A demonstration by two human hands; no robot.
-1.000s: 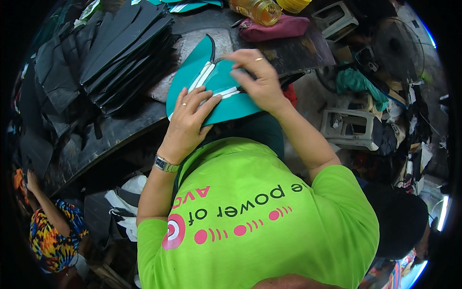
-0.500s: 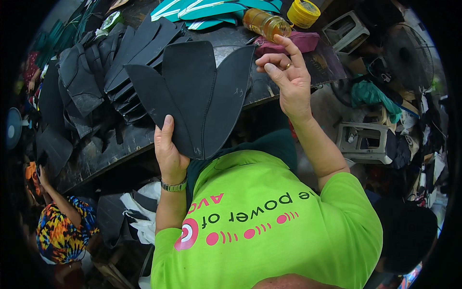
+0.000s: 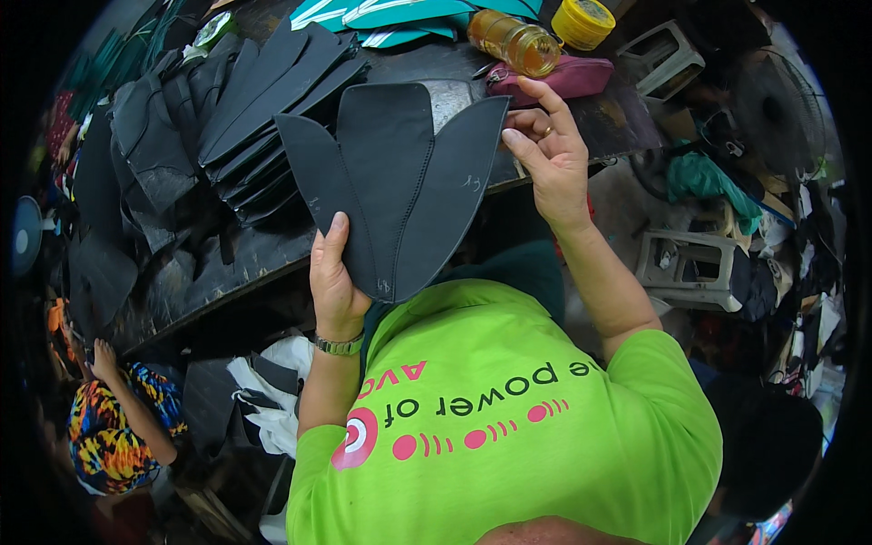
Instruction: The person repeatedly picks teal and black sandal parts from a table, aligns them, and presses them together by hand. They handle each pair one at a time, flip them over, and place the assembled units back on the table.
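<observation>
My left hand (image 3: 338, 283) grips a black stitched panel (image 3: 386, 173) by its lower left edge, with the thumb on top. The panel looks like leather. It has a broad middle tab, two pointed side wings, two stitched seams and small pale marks. Beside the tip of its right wing is my right hand (image 3: 559, 163), index finger raised and thumb apart, the other fingers curled. No thing shows between those fingers, and whether they touch the wing is hard to tell. Left of the panel, a fanned stack of similar black pieces (image 3: 263, 109) lies on the dark worktable (image 3: 218, 283).
Across the table lie teal pieces (image 3: 400, 13), an amber glass jar (image 3: 513, 44) on its side, a yellow tub (image 3: 582, 23) and a maroon pouch (image 3: 572, 77). Plastic stools (image 3: 695, 271) and a fan (image 3: 777, 109) stand at right. Another person's arm (image 3: 136, 409) shows at lower left.
My left hand and the black panel have shifted a little to the right, bringing the right wing's tip closer to my right hand. My right hand has lowered slightly.
</observation>
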